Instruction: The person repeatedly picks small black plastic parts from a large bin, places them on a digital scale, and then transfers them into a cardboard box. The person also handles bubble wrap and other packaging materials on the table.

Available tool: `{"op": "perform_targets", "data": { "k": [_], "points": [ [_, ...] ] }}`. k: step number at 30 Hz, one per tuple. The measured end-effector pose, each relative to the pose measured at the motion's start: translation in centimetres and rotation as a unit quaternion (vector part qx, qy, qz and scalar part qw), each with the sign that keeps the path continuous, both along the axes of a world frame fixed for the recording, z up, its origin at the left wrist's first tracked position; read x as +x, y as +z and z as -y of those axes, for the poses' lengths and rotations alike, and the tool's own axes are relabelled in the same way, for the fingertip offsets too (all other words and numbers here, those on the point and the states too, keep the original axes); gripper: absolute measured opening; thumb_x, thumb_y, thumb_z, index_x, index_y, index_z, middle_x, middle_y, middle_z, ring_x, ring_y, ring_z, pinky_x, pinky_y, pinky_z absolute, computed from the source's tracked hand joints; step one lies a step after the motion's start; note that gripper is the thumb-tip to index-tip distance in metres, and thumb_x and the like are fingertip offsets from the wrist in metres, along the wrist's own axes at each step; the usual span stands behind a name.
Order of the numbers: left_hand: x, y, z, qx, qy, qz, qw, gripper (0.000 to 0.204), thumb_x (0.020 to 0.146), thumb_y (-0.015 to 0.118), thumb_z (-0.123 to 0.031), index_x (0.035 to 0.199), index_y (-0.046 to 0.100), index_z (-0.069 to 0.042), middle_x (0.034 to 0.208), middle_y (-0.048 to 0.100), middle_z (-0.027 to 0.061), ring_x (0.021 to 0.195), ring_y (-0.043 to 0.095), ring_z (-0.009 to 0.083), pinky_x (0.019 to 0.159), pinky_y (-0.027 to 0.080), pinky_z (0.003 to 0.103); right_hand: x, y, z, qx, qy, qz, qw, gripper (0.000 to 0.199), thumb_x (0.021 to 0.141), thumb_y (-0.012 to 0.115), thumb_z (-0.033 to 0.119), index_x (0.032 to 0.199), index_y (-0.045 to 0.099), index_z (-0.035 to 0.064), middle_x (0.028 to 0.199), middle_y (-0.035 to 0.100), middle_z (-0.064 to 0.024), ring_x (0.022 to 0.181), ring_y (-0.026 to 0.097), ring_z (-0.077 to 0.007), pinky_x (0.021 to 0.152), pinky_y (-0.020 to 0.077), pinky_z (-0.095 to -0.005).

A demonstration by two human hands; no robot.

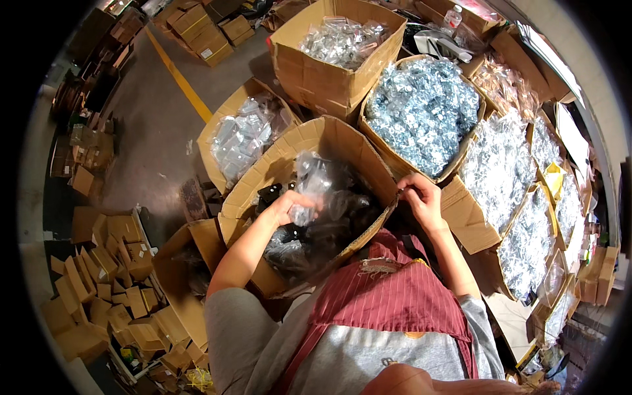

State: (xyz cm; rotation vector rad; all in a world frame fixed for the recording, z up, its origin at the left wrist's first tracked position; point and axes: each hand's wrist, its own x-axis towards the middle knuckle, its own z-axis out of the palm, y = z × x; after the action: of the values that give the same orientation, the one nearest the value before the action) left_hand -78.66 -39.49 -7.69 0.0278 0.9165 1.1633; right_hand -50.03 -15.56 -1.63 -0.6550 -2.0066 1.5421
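Observation:
In front of me stands a large open cardboard box (355,135) with black parts and clear plastic bags inside. My left hand (295,207) reaches into it, fingers closed on a crumpled clear plastic bag (315,172), partly blurred. Beneath that hand lie more bagged black parts (289,240). At the box's right rim, my right hand (422,197) is closed in a pinch. A small dark bit shows at its fingertips; I cannot tell whether this is the rim's edge or a separate piece.
Around it crowd boxes of bagged parts: a flared box (217,148) at left, a tall box (316,82) behind, bluish metal pieces (424,108) and silvery bags (500,171) at right. Small cartons (135,296) heap at lower left. A yellow line (174,69) crosses the floor.

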Motion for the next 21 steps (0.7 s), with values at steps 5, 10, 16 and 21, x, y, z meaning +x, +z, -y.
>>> {"op": "perform_targets", "data": {
  "k": [5, 10, 16, 21],
  "points": [
    [0.7, 6.4, 4.4, 0.080, -0.020, 0.004, 0.997, 0.057, 0.086, 0.071, -0.012, 0.137, 0.049, 0.001, 0.122, 0.063, 0.0206, 0.107, 0.066, 0.0298, 0.090, 0.056, 0.039, -6.6, 2.6, 1.1, 0.022, 0.129, 0.086, 0.988, 0.022, 0.079, 0.062, 0.002, 0.100, 0.068, 0.0017, 0.093, 0.067, -0.0129, 0.082, 0.066, -0.0220, 0.075, 0.0520, -0.0329],
    [2.4, 5.4, 9.4, 0.070, 0.025, -0.563, 0.823, 0.045, 0.081, 0.074, -0.010, 0.123, 0.061, -0.003, 0.115, 0.067, 0.0110, 0.107, 0.061, 0.0182, 0.096, 0.047, 0.037, -14.9, -3.6, 2.4, 0.211, 0.275, 0.181, 0.920, 0.030, 0.078, 0.061, 0.014, 0.105, 0.067, 0.0037, 0.100, 0.064, -0.0181, 0.096, 0.065, -0.0336, 0.084, 0.0520, -0.0419],
    [4.9, 6.3, 9.2, 0.099, 0.214, -0.694, 0.681, 0.025, 0.074, 0.071, 0.003, 0.096, 0.066, -0.006, 0.090, 0.069, 0.0106, 0.083, 0.066, 0.0266, 0.074, 0.052, 0.036, -23.9, -14.1, 5.1, 0.483, 0.445, 0.324, 0.681, 0.033, 0.075, 0.065, 0.020, 0.102, 0.069, 0.0017, 0.102, 0.069, -0.0201, 0.097, 0.067, -0.0325, 0.084, 0.0540, -0.0418],
    [3.3, 8.1, 8.9, 0.072, 0.209, -0.840, 0.496, 0.013, 0.070, 0.075, -0.014, 0.083, 0.071, -0.011, 0.081, 0.068, 0.0060, 0.084, 0.065, 0.0266, 0.079, 0.050, 0.038, -22.9, -21.4, 8.1, 0.532, 0.321, 0.383, 0.683, 0.032, 0.073, 0.069, 0.022, 0.100, 0.068, 0.0039, 0.103, 0.071, -0.0184, 0.099, 0.069, -0.0304, 0.083, 0.0532, -0.0445]
  ]
}}
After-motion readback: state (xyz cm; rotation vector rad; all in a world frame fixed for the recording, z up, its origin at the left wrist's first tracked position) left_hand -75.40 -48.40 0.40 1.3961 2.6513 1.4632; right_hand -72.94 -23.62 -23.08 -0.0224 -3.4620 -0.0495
